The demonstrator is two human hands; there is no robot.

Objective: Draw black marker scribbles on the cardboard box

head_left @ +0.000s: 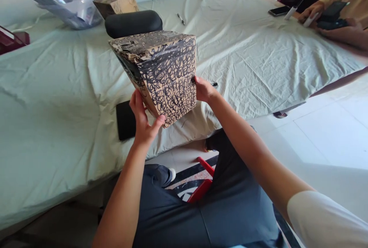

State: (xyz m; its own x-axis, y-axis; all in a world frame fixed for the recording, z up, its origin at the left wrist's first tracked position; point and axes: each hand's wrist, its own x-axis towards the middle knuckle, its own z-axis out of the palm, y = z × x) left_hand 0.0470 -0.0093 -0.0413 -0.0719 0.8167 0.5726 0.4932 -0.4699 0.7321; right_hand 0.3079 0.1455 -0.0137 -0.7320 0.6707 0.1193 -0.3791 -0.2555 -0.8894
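Observation:
A cardboard box (163, 73) covered in black scribbles is held up in front of me, over the edge of the sheet-covered table (57, 98). My left hand (143, 119) grips its lower left corner, thumb on the front face. My right hand (203, 89) clasps its right side, with a black marker tip showing just past the fingers. The box is tilted, with its taped top toward the far side.
A black phone (125, 120) lies on the sheet under the box. Behind are a black rounded case (132, 23), a second scribbled box (116, 3), clear plastic (69, 4) and a pen (181, 18). Another person's hands (330, 20) hold dark objects at far right, near a phone (278, 10).

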